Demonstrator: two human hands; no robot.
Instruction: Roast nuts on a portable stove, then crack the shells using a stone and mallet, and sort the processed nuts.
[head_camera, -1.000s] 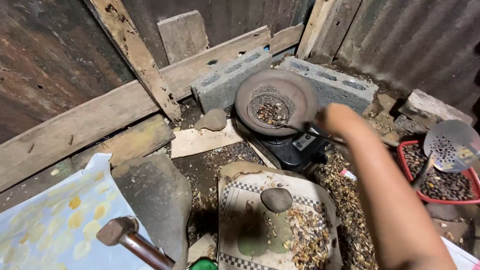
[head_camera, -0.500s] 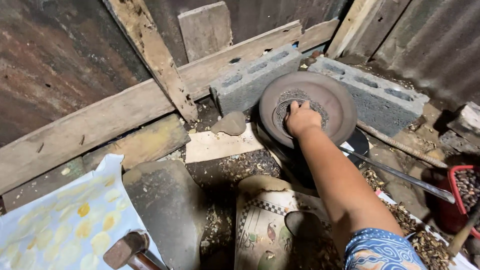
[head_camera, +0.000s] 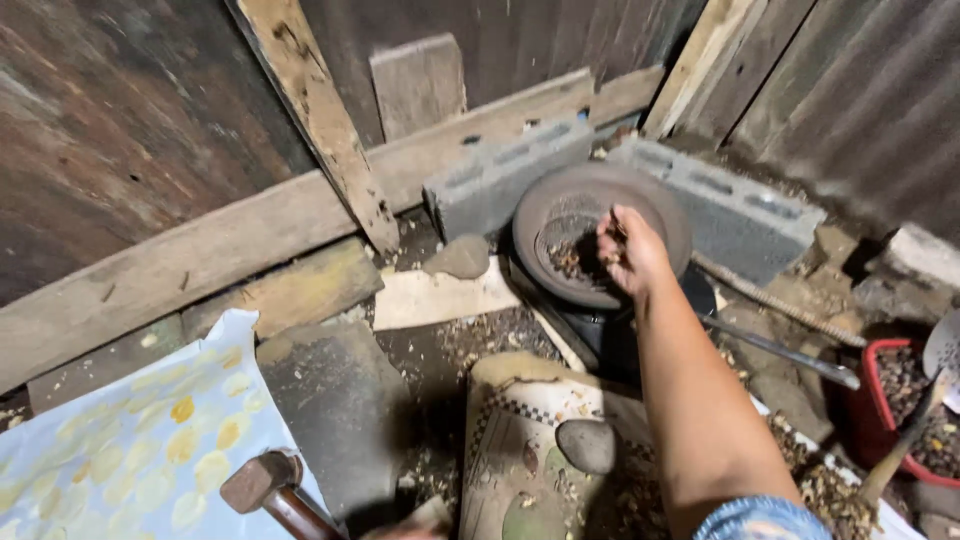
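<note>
My right hand (head_camera: 628, 252) reaches into a round dark metal pan (head_camera: 545, 215) that leans against grey concrete blocks (head_camera: 500, 175). Its fingers are bunched on some of the brown nut pieces (head_camera: 568, 262) in the pan's hollow. A rusty hammer (head_camera: 262, 482) hangs over the blue and yellow cloth (head_camera: 130, 440) at the lower left, its handle running to the bottom edge. Only a sliver of my left hand (head_camera: 405, 530) shows there, at the end of the handle.
A smooth stone (head_camera: 586, 444) lies on a patterned mat (head_camera: 510, 440) strewn with shell bits. A flat stone slab (head_camera: 340, 400) sits left of it. At the right stand a red basin (head_camera: 872, 420) of nuts, a metal skimmer (head_camera: 942, 350) and a steel rod (head_camera: 785, 350). Wooden planks (head_camera: 200, 260) line the wall.
My right hand came from above the pan's right side down into the pan, lay flat there, and now has its fingers gathered. The view shifted; the hammer stayed low at the left.
</note>
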